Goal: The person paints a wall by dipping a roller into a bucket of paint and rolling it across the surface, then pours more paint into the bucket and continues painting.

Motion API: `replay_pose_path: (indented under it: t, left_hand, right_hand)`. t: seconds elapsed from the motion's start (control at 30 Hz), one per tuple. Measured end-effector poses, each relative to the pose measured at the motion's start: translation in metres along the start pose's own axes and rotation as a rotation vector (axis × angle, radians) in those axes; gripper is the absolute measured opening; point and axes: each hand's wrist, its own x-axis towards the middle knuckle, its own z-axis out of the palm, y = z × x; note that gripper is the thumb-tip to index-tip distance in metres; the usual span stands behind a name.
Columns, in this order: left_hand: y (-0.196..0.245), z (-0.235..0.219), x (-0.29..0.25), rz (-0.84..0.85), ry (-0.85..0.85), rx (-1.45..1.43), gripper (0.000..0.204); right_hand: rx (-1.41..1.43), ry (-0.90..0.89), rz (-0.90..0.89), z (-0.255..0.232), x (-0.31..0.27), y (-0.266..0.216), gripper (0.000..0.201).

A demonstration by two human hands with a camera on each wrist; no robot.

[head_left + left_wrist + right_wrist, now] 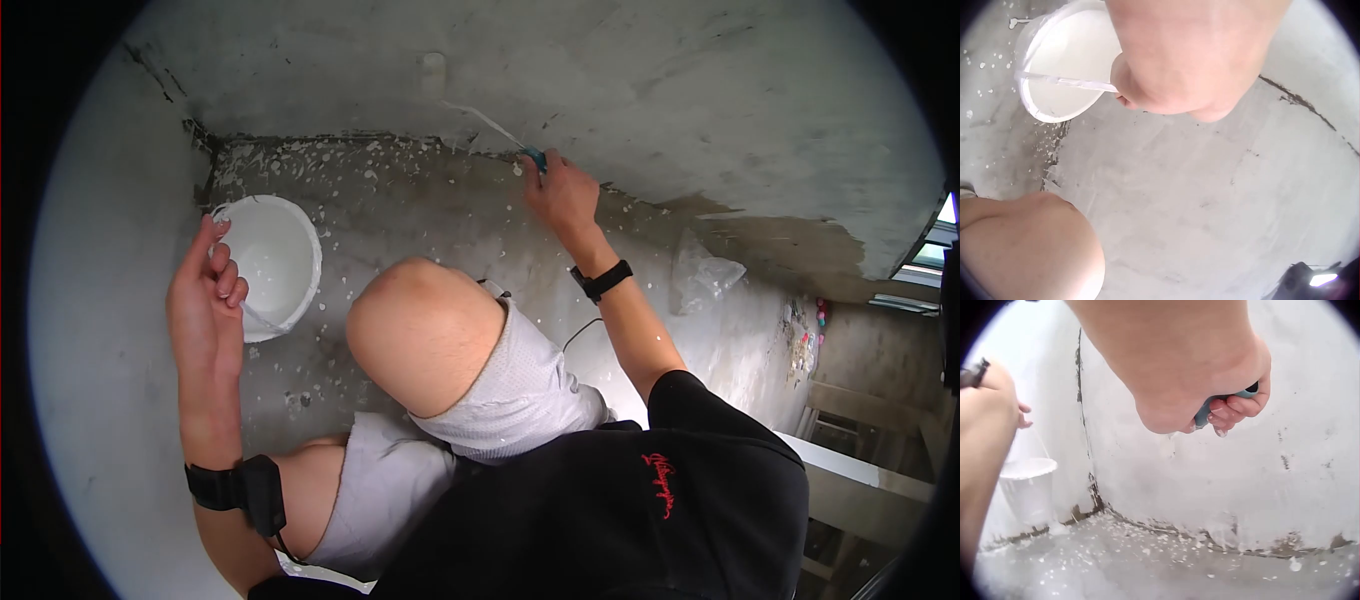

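Observation:
My left hand (pixel 205 300) holds the thin pale handle (pixel 1069 82) of a white bucket (pixel 300 235), its fingers curled round it. White material coats the bucket's inside. In the right wrist view the bucket (pixel 1030 494) is below that hand, with the handle drawn up. My right hand (pixel 565 200) grips a tool with a teal handle (pixel 1210 409), close to the grey wall. From the teal end a thin whitish strip (pixel 485 121) runs along the wall in the head view. The tool's working end is hidden behind the hand in the right wrist view.
White splashes dot the grey floor (pixel 370 215) along the wall's foot. A dark crack (pixel 1080 381) marks the corner between two walls. A bent bare knee (pixel 425 335) sits between the arms. Clear plastic (pixel 708 275) lies to the right, and a short round stub (pixel 433 75) is on the wall.

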Motion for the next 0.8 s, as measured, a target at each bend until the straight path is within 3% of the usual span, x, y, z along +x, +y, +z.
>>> replay_pose_path:
  t: [0.37, 0.5, 0.63, 0.73, 0.8]
  left_hand:
    - [-0.001, 0.001, 0.003, -0.010, 0.003, -0.002, 0.031]
    - [-0.004, 0.004, 0.007, -0.014, -0.028, -0.022, 0.031]
    - [-0.006, 0.006, 0.009, -0.026, -0.024, 0.010, 0.031]
    - [-0.005, 0.008, 0.008, -0.032, -0.009, 0.030, 0.031]
    - [-0.004, 0.011, 0.005, -0.033, 0.001, 0.034, 0.032]
  right_hand:
    - [-0.349, 0.002, 0.159, -0.058, -0.065, 0.159, 0.034]
    - [-0.355, 0.004, 0.256, -0.064, -0.079, 0.158, 0.035]
    - [-0.279, -0.018, 0.286, -0.030, -0.083, 0.141, 0.035]
    - [-0.196, -0.034, 0.283, -0.008, -0.075, 0.114, 0.035]
    - [-0.118, -0.016, 0.174, 0.001, -0.063, 0.095, 0.034]
